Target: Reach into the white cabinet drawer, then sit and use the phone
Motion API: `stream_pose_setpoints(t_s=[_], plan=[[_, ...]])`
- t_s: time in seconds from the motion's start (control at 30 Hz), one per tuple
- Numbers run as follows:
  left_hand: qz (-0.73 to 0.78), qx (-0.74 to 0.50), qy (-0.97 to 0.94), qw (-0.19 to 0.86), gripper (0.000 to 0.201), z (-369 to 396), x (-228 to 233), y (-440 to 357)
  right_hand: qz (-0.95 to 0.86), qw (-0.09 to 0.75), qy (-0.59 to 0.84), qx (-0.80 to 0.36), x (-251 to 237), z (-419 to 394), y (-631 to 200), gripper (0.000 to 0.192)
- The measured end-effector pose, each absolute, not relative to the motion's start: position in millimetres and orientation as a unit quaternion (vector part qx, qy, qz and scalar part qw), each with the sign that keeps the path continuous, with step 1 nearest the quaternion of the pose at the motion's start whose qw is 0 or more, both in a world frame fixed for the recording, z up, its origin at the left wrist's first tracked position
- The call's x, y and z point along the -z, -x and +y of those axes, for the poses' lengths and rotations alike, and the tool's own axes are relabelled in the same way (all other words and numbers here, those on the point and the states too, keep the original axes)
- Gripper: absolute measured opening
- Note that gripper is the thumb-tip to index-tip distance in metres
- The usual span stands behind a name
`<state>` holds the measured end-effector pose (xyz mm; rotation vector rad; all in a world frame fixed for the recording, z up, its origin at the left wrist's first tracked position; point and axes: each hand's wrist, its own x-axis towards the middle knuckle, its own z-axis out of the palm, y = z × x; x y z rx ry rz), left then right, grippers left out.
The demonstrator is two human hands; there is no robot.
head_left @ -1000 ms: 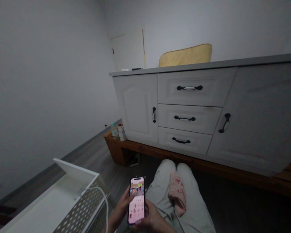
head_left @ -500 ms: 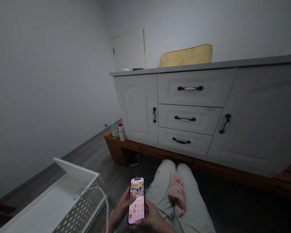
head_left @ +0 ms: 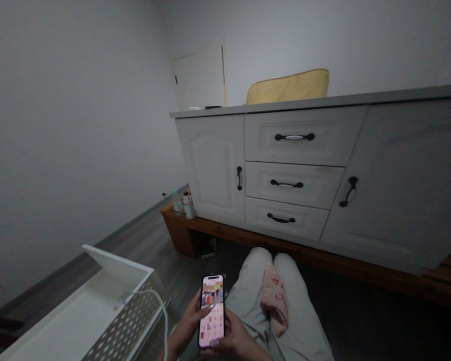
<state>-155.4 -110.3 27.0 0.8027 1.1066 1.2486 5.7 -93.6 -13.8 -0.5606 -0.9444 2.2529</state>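
Lengthwise, the phone (head_left: 212,323) points top-first toward the cabinet (head_left: 214,165), left hand (head_left: 192,317) and right hand (head_left: 237,337) both clamped on it.

A slim, rectangular black-edged smartphone (head_left: 216,321) with a lit screen is held in portrait position between the left hand (head_left: 193,317) and right hand (head_left: 233,339). Its screen faces up toward the wearer, top end pointing away. A colourful picture fills the upper part; small images dot the pink area below.

Home room, white drawer cabinet (head_left: 214,165)
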Motion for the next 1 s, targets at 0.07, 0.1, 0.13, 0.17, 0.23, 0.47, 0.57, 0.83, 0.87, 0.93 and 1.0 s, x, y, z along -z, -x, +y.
stream_pose_setpoints(t_s=[0.07,0.1,0.13,0.17,0.23,0.47,0.57,0.83,0.87,0.93,1.0], plan=[[0.479,-0.536,-0.358,0.596,0.074,-110,-26,156,-0.356,0.31,0.216,-0.855,16,-93,-5,0.091],[0.48,-0.534,-0.362,0.594,0.075,-110,-27,156,-0.354,0.309,0.216,-0.856,16,-93,-5,0.091],[0.481,-0.532,-0.365,0.594,0.075,-110,-28,155,-0.352,0.31,0.217,-0.856,16,-93,-5,0.091],[0.481,-0.53,-0.365,0.595,0.075,-110,-30,155,-0.351,0.312,0.218,-0.855,16,-93,-6,0.09],[0.481,-0.526,-0.362,0.6,0.073,-111,-33,153,-0.347,0.312,0.223,-0.856,13,-93,-7,0.091],[0.47,-0.536,-0.333,0.617,0.06,-111,-31,153,-0.347,0.312,0.213,-0.858,7,-93,-8,0.089],[0.469,-0.536,-0.325,0.623,0.061,-112,-35,154,-0.349,0.306,0.236,-0.854,6,-94,-8,0.087],[0.47,-0.522,-0.337,0.627,0.072,-114,-46,154,-0.334,0.319,0.242,-0.853,7,-94,-9,0.092],[0.467,-0.523,-0.345,0.624,0.072,-113,-42,154,-0.333,0.322,0.239,-0.853,7,-94,-9,0.093],[0.46,-0.521,-0.362,0.621,0.069,-112,-34,155,-0.331,0.324,0.236,-0.854,6,-94,-10,0.092],[0.451,-0.518,-0.379,0.62,0.066,-111,-27,156,-0.328,0.324,0.242,-0.854,3,-94,-10,0.092]])
